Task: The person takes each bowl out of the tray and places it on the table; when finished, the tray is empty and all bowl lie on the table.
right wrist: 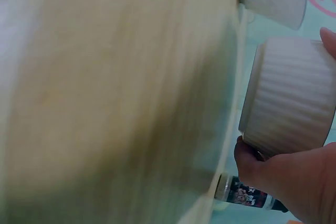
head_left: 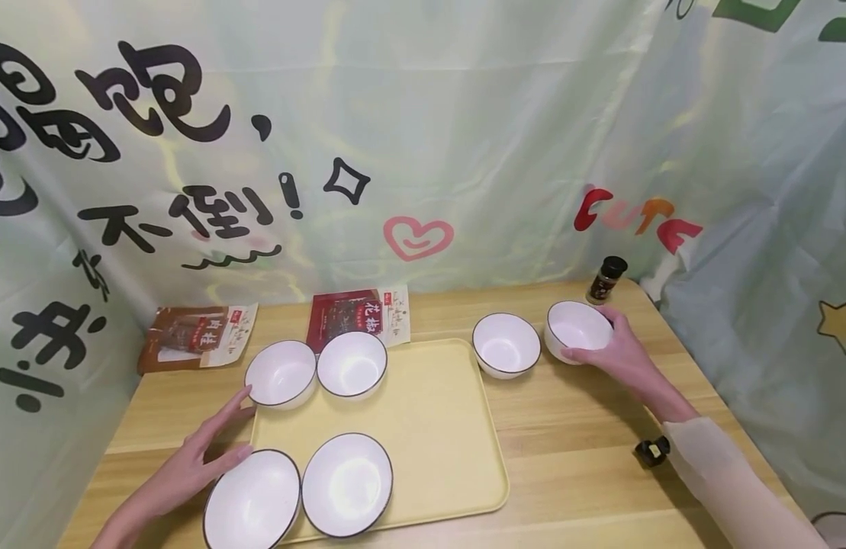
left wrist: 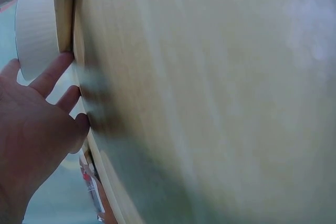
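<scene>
At the back right, my right hand (head_left: 626,356) grips a white ribbed bowl (head_left: 577,326) with a dark rim, thumb at the near side and fingers behind. In the right wrist view that bowl (right wrist: 294,98) leans a little, its base close by the tabletop. Another white bowl (head_left: 506,345) stands just left of it. On the left, my left hand (head_left: 189,465) is spread, fingertips right at the side of the back-left bowl (head_left: 281,372). Its thumb overlaps the rim of the front-left bowl (head_left: 253,499). Two more bowls, one back (head_left: 352,364) and one front (head_left: 347,484), sit beside these.
A pale yellow tray (head_left: 443,435) lies under or beside the left bowls on the wooden table (head_left: 567,457). Along the back are a brown spice packet (head_left: 196,337), a red one (head_left: 357,316) and a black-capped jar (head_left: 606,280). A small black object (head_left: 651,451) is near the right sleeve.
</scene>
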`<state>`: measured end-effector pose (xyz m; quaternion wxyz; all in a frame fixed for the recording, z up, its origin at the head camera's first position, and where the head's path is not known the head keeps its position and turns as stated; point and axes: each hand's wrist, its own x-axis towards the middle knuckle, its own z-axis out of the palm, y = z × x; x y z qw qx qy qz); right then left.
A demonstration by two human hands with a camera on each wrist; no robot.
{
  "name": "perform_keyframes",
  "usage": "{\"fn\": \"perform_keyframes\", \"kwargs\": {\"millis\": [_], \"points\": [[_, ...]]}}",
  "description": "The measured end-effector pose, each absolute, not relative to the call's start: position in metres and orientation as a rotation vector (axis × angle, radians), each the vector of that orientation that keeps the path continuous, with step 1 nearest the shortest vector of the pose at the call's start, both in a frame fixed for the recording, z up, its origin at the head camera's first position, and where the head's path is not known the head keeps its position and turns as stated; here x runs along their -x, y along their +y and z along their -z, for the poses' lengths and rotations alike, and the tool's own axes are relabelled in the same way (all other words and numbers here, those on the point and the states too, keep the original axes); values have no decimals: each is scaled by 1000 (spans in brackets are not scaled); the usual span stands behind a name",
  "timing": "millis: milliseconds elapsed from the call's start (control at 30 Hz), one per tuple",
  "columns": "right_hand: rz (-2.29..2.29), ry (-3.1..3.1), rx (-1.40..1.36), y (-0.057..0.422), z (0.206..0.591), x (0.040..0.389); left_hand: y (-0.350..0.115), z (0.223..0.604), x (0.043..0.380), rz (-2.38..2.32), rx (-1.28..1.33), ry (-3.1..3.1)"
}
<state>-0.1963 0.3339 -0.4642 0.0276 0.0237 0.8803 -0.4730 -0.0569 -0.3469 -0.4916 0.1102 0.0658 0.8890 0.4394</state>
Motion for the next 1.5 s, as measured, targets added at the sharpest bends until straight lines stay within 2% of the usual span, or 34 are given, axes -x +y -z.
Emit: {"fn": "perform_keyframes", "kwargs": {"millis": [1500], "points": [[1383,2654,57,333,471,193,-348,492,58,-1259,-179,2620]]}}
